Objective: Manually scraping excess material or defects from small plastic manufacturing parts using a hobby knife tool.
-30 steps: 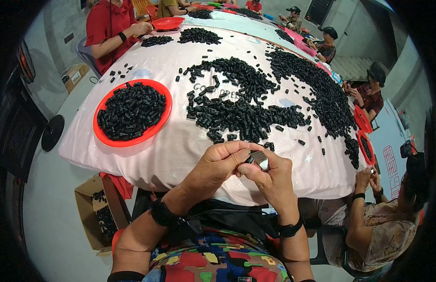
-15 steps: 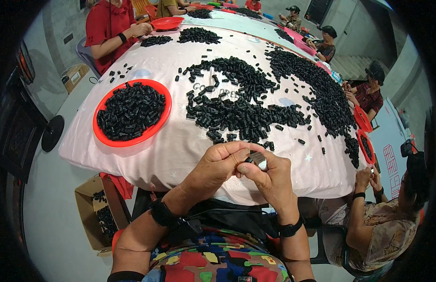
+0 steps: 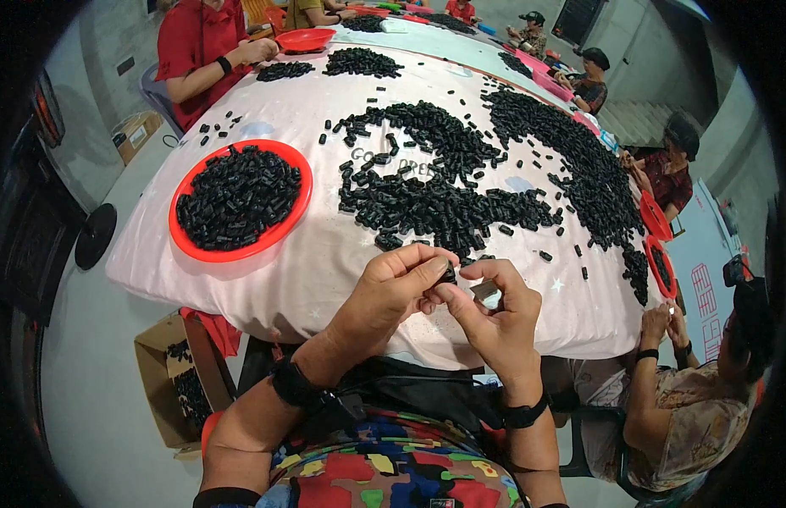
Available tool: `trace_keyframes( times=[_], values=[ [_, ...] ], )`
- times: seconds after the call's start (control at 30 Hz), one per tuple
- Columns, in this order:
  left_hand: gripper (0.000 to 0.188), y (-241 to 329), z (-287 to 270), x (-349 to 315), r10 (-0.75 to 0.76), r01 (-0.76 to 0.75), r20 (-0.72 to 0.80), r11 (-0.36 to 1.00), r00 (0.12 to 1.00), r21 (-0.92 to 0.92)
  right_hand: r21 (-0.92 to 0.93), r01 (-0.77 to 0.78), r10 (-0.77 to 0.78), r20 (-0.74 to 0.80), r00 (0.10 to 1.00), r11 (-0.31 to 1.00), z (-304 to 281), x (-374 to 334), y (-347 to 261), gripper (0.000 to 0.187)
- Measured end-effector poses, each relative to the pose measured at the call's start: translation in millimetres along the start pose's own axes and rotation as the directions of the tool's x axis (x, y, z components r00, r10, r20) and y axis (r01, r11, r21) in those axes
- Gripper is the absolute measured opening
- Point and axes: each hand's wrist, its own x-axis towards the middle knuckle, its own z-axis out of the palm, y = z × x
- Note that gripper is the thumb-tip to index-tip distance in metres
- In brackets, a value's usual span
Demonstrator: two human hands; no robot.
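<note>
One small black piece (image 3: 449, 275) is sitting to the right of the red tray (image 3: 208, 255) and nearer to us; we are pinching it between the thumb and forefinger of the left hand (image 3: 391, 289). We are curling the fingers of the right hand (image 3: 501, 317) around a silvery metal tool (image 3: 486, 292), that thumb lying close to the piece. Right of the tray, loose black pieces (image 3: 456, 210) are lying heaped on the pale cloth (image 3: 325, 258). Beyond the tray, a co-worker (image 3: 190, 59) is wearing red.
</note>
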Motion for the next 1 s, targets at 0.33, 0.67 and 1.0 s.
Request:
trace_keyframes(
  times=[0.33,0.67,1.0],
  values=[
    [0.022,4,-1,-2,-0.144,0.151,0.066,0.979,0.987,-0.138,0.237,-0.130,0.147,-0.057,0.988,0.963,-4,1,12,0.016],
    [0.023,-1,-3,-2,-0.151,0.168,0.094,0.962,0.984,-0.213,0.169,-0.138,0.134,0.034,0.990,0.976,-7,3,10,0.018],
    [0.016,-1,-6,0,-0.115,0.126,0.056,0.960,0.992,-0.249,0.135,-0.040,0.064,-0.180,0.982,0.990,2,-1,16,0.009]
  ],
)
